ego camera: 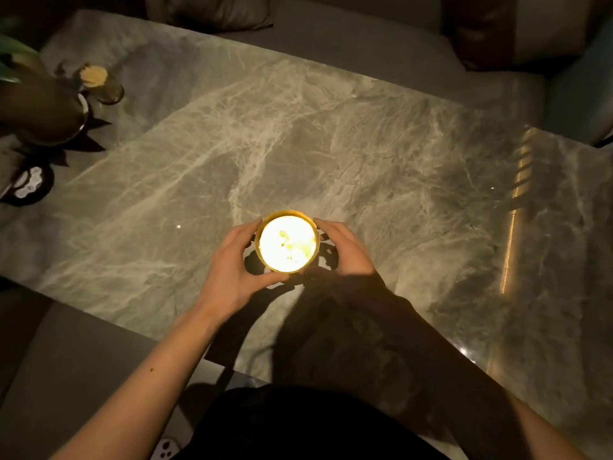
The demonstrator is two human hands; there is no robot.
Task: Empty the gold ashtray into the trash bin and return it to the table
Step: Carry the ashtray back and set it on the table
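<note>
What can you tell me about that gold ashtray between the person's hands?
The gold ashtray is a small round bowl with a thin, shiny metal-looking rim. Its inside glares bright white, with a few yellowish specks showing. It sits upright over the near middle of the marble table. The left hand and right hand cup its sides. Whether it rests on the table or is lifted is unclear.

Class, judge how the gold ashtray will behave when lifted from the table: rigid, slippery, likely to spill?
The ashtray looks like rigid metal, so it should not flex. Its shiny wall may be slippery. It is open-topped with bits inside, so tilting would probably spill them.
</note>
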